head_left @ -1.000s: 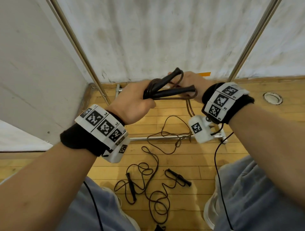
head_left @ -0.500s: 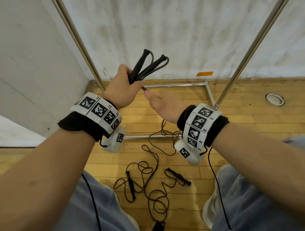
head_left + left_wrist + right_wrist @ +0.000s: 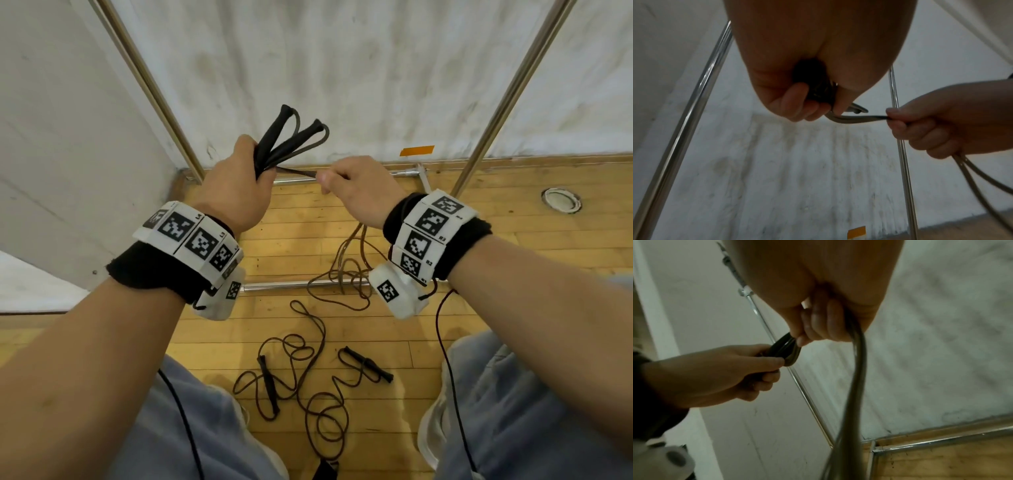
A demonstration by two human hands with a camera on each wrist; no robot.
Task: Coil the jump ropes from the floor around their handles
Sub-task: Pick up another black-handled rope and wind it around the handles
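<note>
My left hand [image 3: 239, 178] grips the two black handles [image 3: 284, 137] of a jump rope, their tips pointing up and away. From the fist a doubled brown rope [image 3: 296, 170] runs right into my right hand [image 3: 356, 186], which holds it in a closed fist. In the left wrist view the rope [image 3: 857, 119] stretches taut between my left hand [image 3: 807, 100] and right hand [image 3: 931, 123]. Below my right hand [image 3: 818, 324] the rope [image 3: 851, 394] hangs down to a loose heap [image 3: 346, 277] on the floor. A second jump rope [image 3: 308, 370] lies tangled on the floor with both black handles [image 3: 269, 387] beside it.
A metal frame stands around the spot: slanted poles [image 3: 154, 89] at left and right, and a low bar [image 3: 284, 284] across the wooden floor [image 3: 301, 219]. White wall behind, orange tape [image 3: 416, 150] at its base, a round floor fitting [image 3: 561, 200] at right. My knees flank the lower rope.
My left hand turned the handles from lying level to pointing up. My right hand let go of the bundle, dropped lower, and now draws the rope out to the right.
</note>
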